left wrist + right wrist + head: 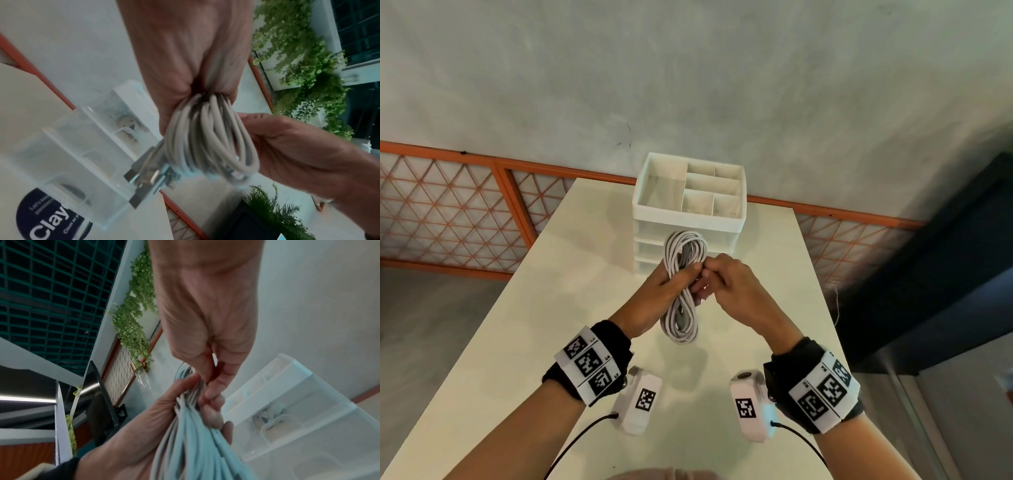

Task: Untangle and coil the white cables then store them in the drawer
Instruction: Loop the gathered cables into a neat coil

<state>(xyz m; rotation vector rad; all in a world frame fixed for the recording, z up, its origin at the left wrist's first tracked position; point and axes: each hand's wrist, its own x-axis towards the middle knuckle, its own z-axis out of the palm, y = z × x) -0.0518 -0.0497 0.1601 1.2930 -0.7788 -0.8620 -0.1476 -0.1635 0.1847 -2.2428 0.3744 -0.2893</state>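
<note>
While the left hand [671,286] grips the coiled white cable bundle [681,284] at its waist, the right hand [726,284] pinches it; loops run lengthwise toward the white plastic drawer unit [688,219] at the cream worktop's [517,325] far edge.

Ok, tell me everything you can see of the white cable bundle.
The white cable bundle is many loops of thin, smooth white cord gathered into a long coil, pinched at its middle into a figure-eight. It is held upright in the air above the table, in front of the drawer unit. The left hand grips its waist; the right hand pinches strands at the same spot. In the left wrist view, metal plugs stick out of one end.
</note>
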